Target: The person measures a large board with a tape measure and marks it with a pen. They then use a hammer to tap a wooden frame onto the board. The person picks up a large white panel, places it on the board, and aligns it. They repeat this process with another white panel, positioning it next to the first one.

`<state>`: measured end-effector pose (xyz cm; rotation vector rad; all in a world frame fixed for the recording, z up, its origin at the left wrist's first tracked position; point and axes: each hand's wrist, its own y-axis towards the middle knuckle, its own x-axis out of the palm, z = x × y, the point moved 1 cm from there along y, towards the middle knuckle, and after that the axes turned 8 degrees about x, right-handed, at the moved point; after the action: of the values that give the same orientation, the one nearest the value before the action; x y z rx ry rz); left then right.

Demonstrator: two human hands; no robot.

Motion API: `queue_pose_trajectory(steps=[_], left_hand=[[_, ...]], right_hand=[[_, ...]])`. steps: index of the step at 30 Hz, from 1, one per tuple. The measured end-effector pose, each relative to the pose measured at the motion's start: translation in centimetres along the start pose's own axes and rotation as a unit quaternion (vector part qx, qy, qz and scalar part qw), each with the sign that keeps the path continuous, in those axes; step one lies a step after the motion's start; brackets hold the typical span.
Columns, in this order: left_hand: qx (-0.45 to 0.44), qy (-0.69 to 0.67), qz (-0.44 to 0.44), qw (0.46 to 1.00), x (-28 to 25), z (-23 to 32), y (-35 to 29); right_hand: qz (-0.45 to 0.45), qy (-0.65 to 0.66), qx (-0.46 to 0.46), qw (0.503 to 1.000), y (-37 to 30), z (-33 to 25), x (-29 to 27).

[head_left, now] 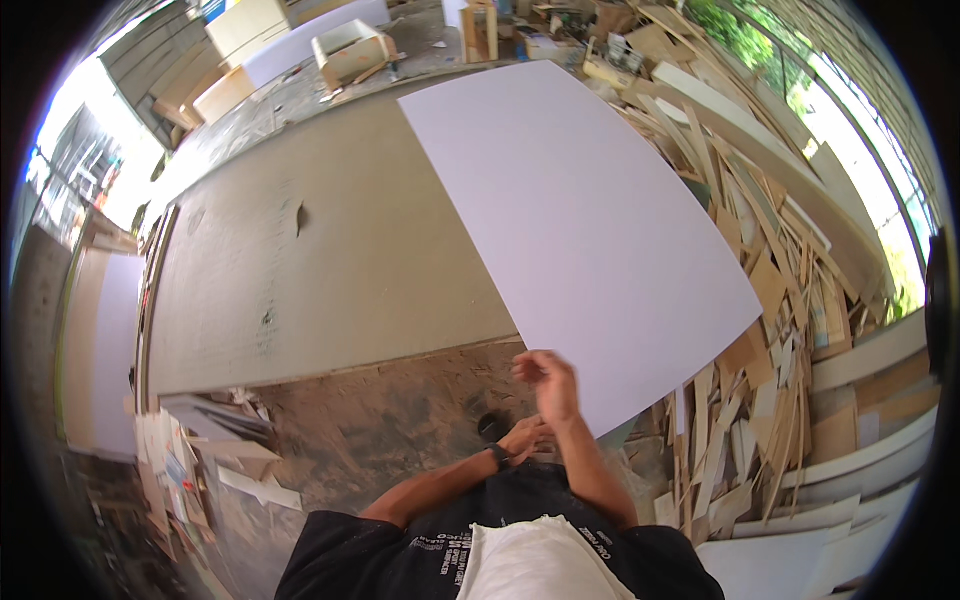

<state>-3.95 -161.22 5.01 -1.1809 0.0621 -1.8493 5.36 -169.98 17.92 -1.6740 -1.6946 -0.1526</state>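
Black fabric makes up the short-sleeved printed shirt [335,555] at the bottom of the frame, with a piece of plain white cloth [540,560] over its middle. Just above, at lower centre, the left hand [526,436], a dark band [499,457] round its wrist, lies close by the right forearm, partly hidden by it; whether its fingers close on anything I cannot tell. The right hand [552,382] is raised, blurred, fingers loosely bent with nothing visible in them; it overlaps the near left corner of a large, smooth, white, flat rectangular sheet [590,220], and I cannot tell whether it touches.

That sheet runs from lower centre to the top centre of the frame, lying over the right part of a broad grey-brown board [350,240]. I judge it stiff but thin enough to flex, awkward more than heavy, its smooth face likely slippery and its corners easy to chip. The best hold would be by opposite edges, hands well apart, rather than one corner.

Farther off, a heap of pale splintered wood offcuts [790,275] fills the right side, and an open pale wooden box [352,64] sits at upper left of centre.
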Motion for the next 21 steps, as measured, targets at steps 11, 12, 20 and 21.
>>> queue_pose_trajectory(steps=[11,12,20,21], left_hand=[[0.238,0.112,0.177,0.948,5.1,-8.6,5.8],[0.251,0.147,0.182,0.939,4.7,-8.3,5.3],[0.154,0.246,0.163,0.943,-4.5,-9.2,-12.0],[0.157,0.196,0.184,0.950,-6.3,-10.2,-15.0]], right_hand=[[0.414,-0.043,-0.097,0.904,-8.1,-8.7,-30.0],[0.426,-0.024,-0.089,0.900,-9.0,-8.8,-31.7],[0.638,-0.208,-0.080,0.737,-13.8,-12.8,-45.9],[0.694,-0.323,-0.078,0.639,-14.3,-13.4,-46.6]])
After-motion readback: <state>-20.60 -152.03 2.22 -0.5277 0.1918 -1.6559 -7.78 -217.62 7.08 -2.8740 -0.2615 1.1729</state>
